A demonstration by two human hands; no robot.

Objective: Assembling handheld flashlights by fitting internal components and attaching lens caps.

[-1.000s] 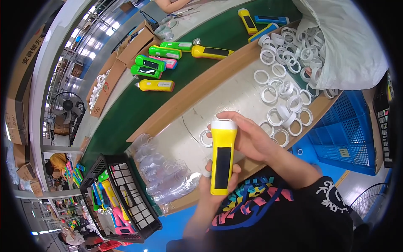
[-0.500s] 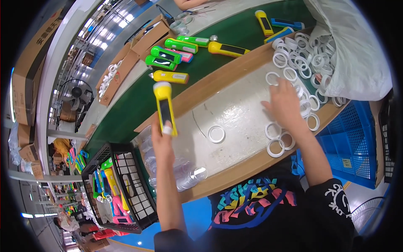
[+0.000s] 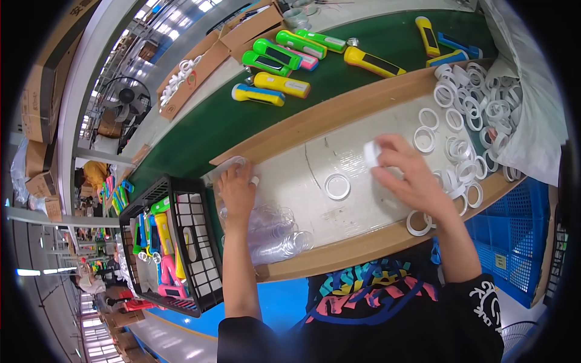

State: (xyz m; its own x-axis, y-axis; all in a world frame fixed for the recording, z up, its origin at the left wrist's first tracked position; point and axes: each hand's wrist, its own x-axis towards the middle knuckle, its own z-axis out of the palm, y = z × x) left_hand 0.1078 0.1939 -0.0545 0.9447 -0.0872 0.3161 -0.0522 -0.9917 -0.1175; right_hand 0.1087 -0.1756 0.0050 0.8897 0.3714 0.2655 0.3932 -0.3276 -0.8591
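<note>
1. Right hand (image 3: pixel 405 175): thumb and fingertips clamped on a white ring (image 3: pixel 371 155), held edge-on over the middle of the cardboard tray (image 3: pixel 339 117). Slight blur.
2. Left hand (image 3: pixel 237 192): at the tray's left end, over the clear discs (image 3: pixel 278 233). Fingers curled down, tips near the far corner; can't tell whether they grip a disc.
3. Loose ring (image 3: pixel 337 187) lies flat on the tray floor between the hands, touching neither.
4. Risk: discs look thin and slick, overlapping in a slumped row; fingers could lift two at once or spread the row. Likely cause: clear sheets hard to tell apart.
5. Risk: ring held by its narrow band only; a loose pinch could let it slip and roll. Smudging of clear plastic by bare fingertips also possible.
6. Materials: rings smooth, white, probably plastic, round with open centres; discs transparent, shiny, round; tray walls matte brown cardboard, floor pale and glossy.
7. Ring pile (image 3: pixel 469 121) tangled at the tray's right end, beside a wrinkled white sack (image 3: pixel 535 91).
8. Beyond the tray, on the green-topped counter (image 3: pixel 193 121): blue-and-yellow flashlight (image 3: pixel 258 95) just beside a yellow flashlight (image 3: pixel 282 85). Glossy bodies, flared heads.
9. Left of tray: black basket (image 3: pixel 200 260), rigid grid walls, coloured flashlights inside.
</note>
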